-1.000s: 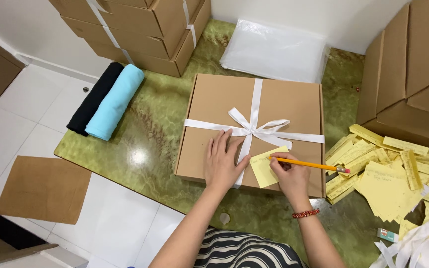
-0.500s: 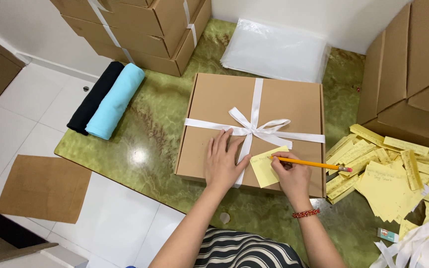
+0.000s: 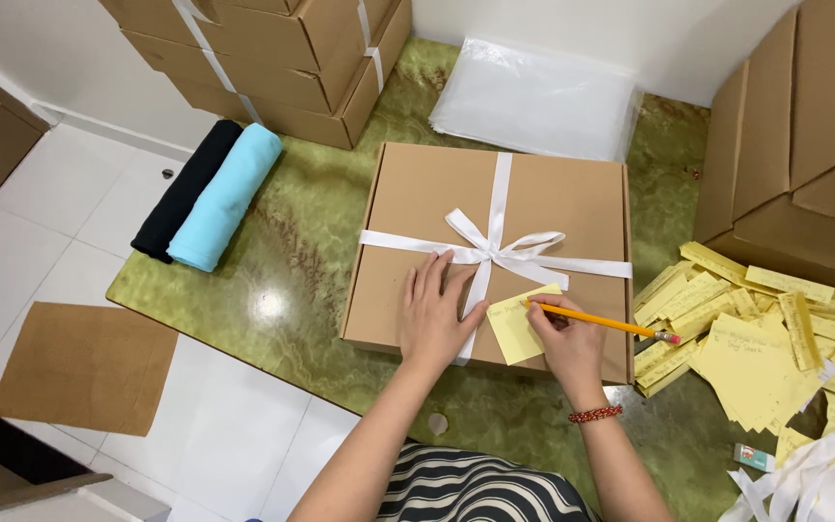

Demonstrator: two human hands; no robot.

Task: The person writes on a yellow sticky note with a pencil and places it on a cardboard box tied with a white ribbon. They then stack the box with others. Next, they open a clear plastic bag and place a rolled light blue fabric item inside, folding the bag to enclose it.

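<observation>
Brown gift box (image 3: 437, 208) with white ribbon bow (image 3: 502, 249) on green marble worktop (image 3: 292, 280), left hand (image 3: 437, 314) spread flat on lid, right hand (image 3: 567, 338) gripping yellow pencil (image 3: 601, 323) — tip on yellow sticky note (image 3: 519, 324) at near right, pile of yellow notes (image 3: 756, 338) further right.

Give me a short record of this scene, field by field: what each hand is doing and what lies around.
Left hand: flat on the cardboard box, beside the white ribbon
Right hand: holds a yellow pencil, tip on a yellow note on the box
Surface: green marbled table
Left of box: black roll and light blue roll
Right of box: pile of yellow slips
Behind box: clear plastic bags
</observation>
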